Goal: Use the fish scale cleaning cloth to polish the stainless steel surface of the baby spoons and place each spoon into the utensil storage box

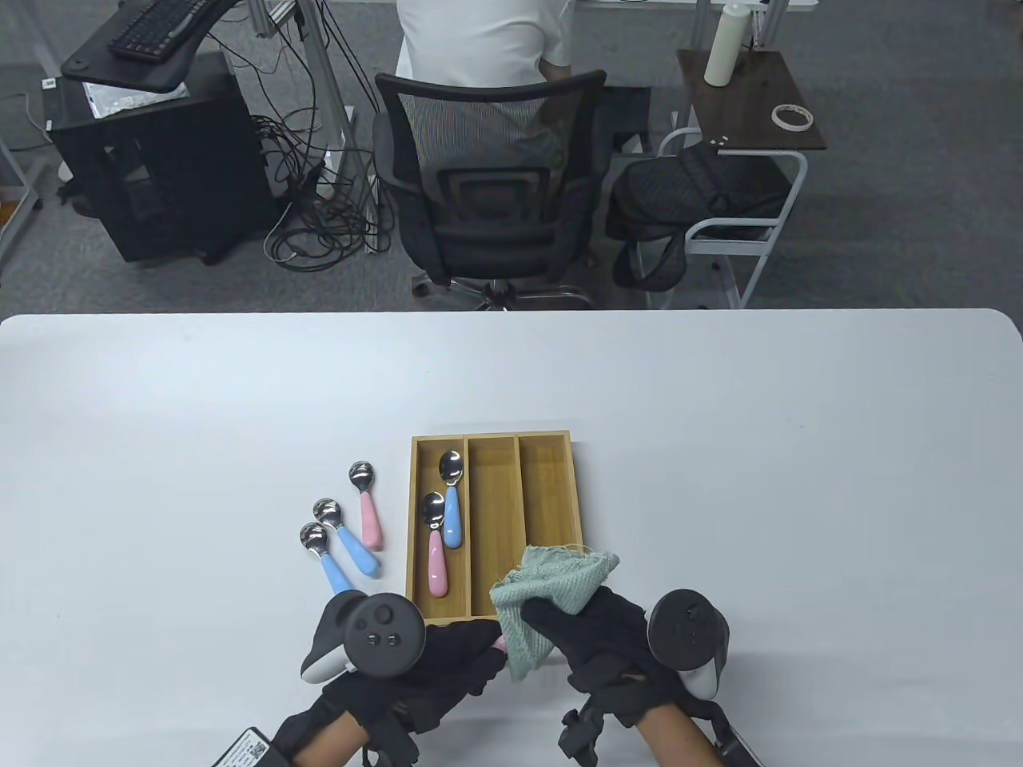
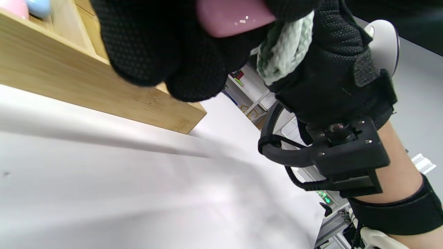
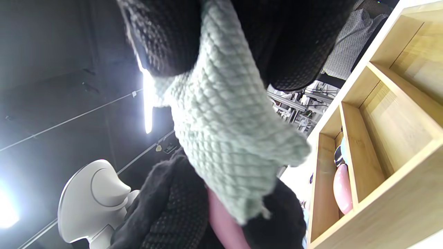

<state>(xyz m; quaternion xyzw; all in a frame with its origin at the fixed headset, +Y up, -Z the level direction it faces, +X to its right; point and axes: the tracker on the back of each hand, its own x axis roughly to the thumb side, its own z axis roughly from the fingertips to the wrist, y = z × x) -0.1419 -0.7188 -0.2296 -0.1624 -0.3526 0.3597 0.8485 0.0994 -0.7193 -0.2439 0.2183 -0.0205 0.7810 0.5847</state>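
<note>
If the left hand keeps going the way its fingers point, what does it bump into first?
Probably the green cloth that the right hand holds. The left hand points rightward, its fingers gripping a pink spoon handle whose end is already in the cloth. Depth is hard to judge.

No readable text anywhere. Only a small printed label (image 1: 254,751) near the left wrist, code-like and too small to read, and a green sign (image 2: 322,194) far off, likewise illegible.
</note>
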